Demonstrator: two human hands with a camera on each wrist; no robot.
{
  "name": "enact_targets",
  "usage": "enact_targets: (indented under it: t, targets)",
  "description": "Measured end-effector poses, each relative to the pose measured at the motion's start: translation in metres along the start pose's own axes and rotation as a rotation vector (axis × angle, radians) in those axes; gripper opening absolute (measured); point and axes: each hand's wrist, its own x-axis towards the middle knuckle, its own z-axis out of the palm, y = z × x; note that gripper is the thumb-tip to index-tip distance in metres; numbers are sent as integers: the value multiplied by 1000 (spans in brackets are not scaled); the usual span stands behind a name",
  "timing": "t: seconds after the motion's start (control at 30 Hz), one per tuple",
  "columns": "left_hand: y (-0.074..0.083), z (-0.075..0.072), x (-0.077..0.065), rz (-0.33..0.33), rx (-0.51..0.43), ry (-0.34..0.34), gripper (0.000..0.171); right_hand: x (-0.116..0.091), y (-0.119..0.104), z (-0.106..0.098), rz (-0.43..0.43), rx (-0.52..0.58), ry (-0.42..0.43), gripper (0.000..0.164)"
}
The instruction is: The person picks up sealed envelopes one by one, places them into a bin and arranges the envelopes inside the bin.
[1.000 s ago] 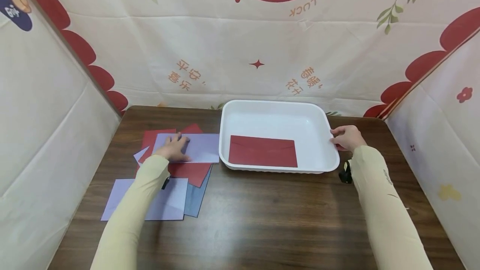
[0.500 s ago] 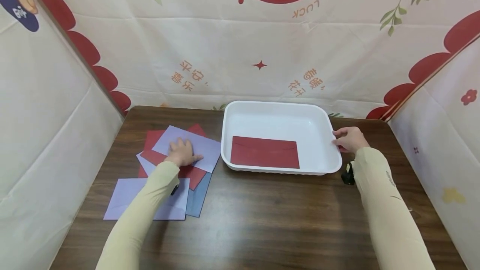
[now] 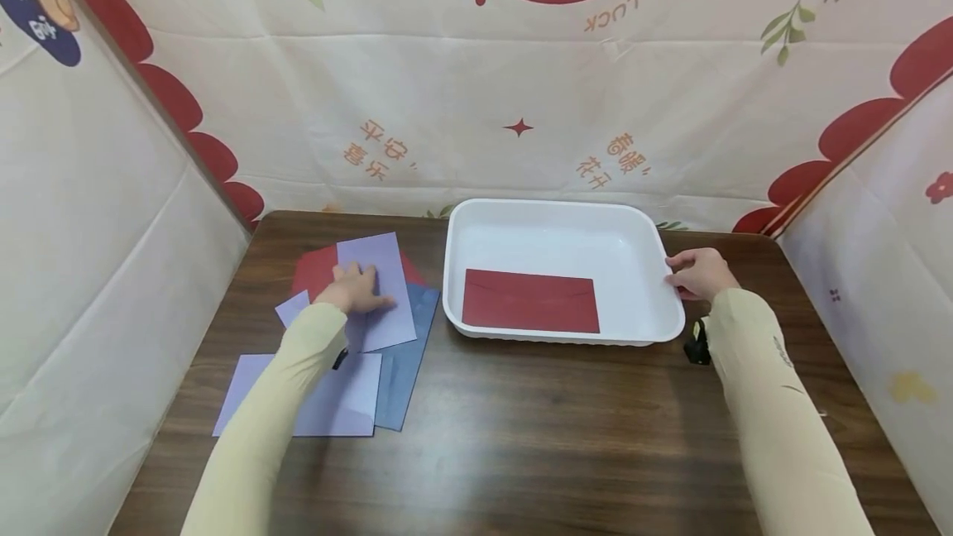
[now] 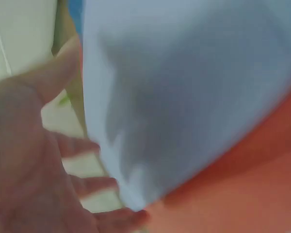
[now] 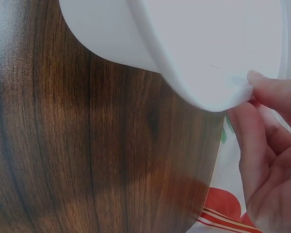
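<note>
Hands well apart: right hand (image 3: pixel 703 275) pinching the rim of a white tray (image 3: pixel 633 284), left hand (image 3: pixel 350 289) spread on a purple envelope (image 3: pixel 384 263).
One red envelope (image 3: pixel 531 302) lies inside, at its near left; beside the tray, red, purple and blue envelopes (image 3: pixel 408 354) overlap on the brown desk (image 3: pixel 536 428), printed cloth (image 3: pixel 447 89) behind.

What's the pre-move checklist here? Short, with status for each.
1. Right hand pinches white tray at its edge: ok.
2. Red envelope lies fully inside the tray, not over the rim: ok.
3. Left hand is on the upper purple envelope: ok.
4. Left hand's hold is firm enough to lift it: cannot tell; wrist view is blurred.
5. Loose envelopes are squared up: not ok; the upper purple one overlaps blue envelope at a different angle.
</note>
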Motion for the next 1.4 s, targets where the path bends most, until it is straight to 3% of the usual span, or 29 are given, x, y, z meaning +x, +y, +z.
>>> enact_targets:
  t: [0.1, 0.2, 0.53, 0.63, 0.73, 0.77, 0.83, 1.0, 1.3, 1.4]
  targets:
    - [5, 4, 1, -62, -18, -7, 79, 1, 1, 0, 7, 2, -12, 47]
    - [5, 4, 0, -64, -1, -35, 78, 1, 1, 1, 10, 0, -17, 48]
    - [-5, -4, -1, 122, 21, -66, 73, 6, 3, 0, -37, -6, -12, 48]
    - [-4, -4, 0, 62, 9, -15, 68, 8, 5, -1, -26, 0, -21, 49]
    - [2, -1, 1, -65, -9, 14, 65, 8, 6, -3, -15, -4, -22, 49]
    - [1, 3, 4, -78, -6, 40, 66, 8, 6, -3, -14, -6, -23, 49]
    - [3, 6, 5, -98, -8, 26, 68, 8, 5, -3, -18, -8, -23, 50]
    - [-3, 4, 4, -31, -49, 0, 67, 6, 3, -1, -14, -5, -25, 50]
    - [-19, 0, 2, 185, -51, -30, 70, 9, 4, 1, -16, -12, -31, 51]
    - [-17, -3, 4, 181, -30, -11, 70, 10, 5, -1, -18, -22, -34, 50]
